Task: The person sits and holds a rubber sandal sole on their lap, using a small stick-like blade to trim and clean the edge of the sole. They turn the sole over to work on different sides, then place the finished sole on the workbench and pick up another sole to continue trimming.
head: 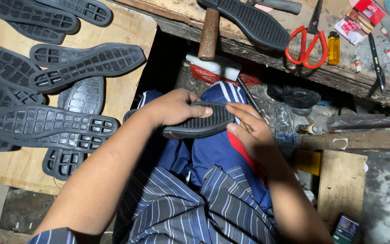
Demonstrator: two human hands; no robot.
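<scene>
Sole (199, 121) middle under left hand (173, 108)

Two hands, left (174, 107) and right (249, 131), are gripping one black shoe sole (204, 121). About eight more soles (86, 63) are lying on the wooden board (127, 27) at left, overlapping. On the desk (339, 72) are sitting another sole (253, 20), one hammer (209, 34), one pair of red-handled scissors (308, 43), one yellow lighter (333, 47).

sole in hands (204, 122): black rubber, matt, ribbed tread
spare soles (46, 122): same dull rubber, grid-patterned
board under soles (127, 90): pale plywood, rough
bench (339, 77): worn wood, dusty, scuffed
hammer handle (209, 34): smooth brown wood
scissors (306, 45): glossy orange plastic grips, dark metal blades
lighter (333, 47): clear yellow plastic
shirt (195, 208): striped woven cloth
trousers (213, 153): blue, slightly shiny synthetic cloth
</scene>
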